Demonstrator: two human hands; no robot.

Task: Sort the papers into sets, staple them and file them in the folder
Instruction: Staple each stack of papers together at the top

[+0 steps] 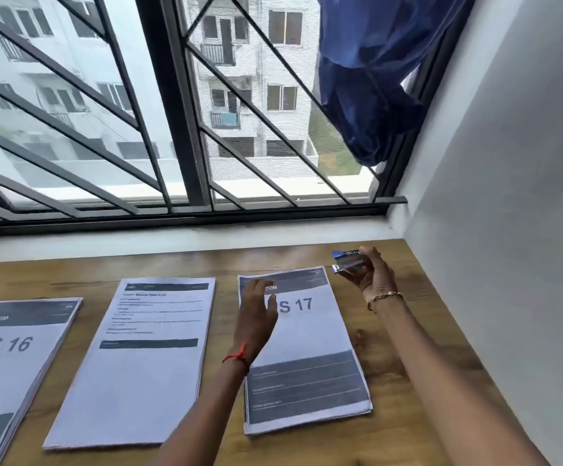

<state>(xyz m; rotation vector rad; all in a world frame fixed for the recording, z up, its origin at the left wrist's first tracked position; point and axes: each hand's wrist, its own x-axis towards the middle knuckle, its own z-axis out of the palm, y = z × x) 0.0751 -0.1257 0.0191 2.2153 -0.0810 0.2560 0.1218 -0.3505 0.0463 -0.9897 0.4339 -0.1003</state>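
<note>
Lying flat on the wooden tabletop (407,381), the right stack of papers (310,348) is a squared-up sheaf. Its top sheet has a dark header band, the large print "S 17" showing beside the hand, and a dark block with pale lines across its lower part. The left hand (256,314) reaches in from 6 o'clock and lies over the sheet's upper left, its fingers (259,285) loosely spread and gently bent over the header band, gripping nothing; whether they press the paper I cannot tell. A red thread (236,356) circles that wrist. Just beyond the stack's upper right corner, at 1 o'clock from it, the right hand (370,274) holds a small blue stapler (347,262) with its fingers (369,255) curled round the body, the stapler's mouth pointing toward 9 o'clock at the corner. Whether the paper sits inside that mouth is not clear. A gold bracelet (382,296) rests on the right wrist. At 9 o'clock from this stack, apart from it, lies the middle stack (145,358), topped by a page of fine text lines with dark bars. Farther toward 9 o'clock lies the left stack (11,364), reading "WS 16" and cut off by the frame's edge. At 12 o'clock a window (172,112) with dark diagonal bars looks onto pale apartment blocks. A blue curtain (367,79) bunches at 1 o'clock, and a plain white wall (508,196) borders the tabletop at 3 o'clock.
</note>
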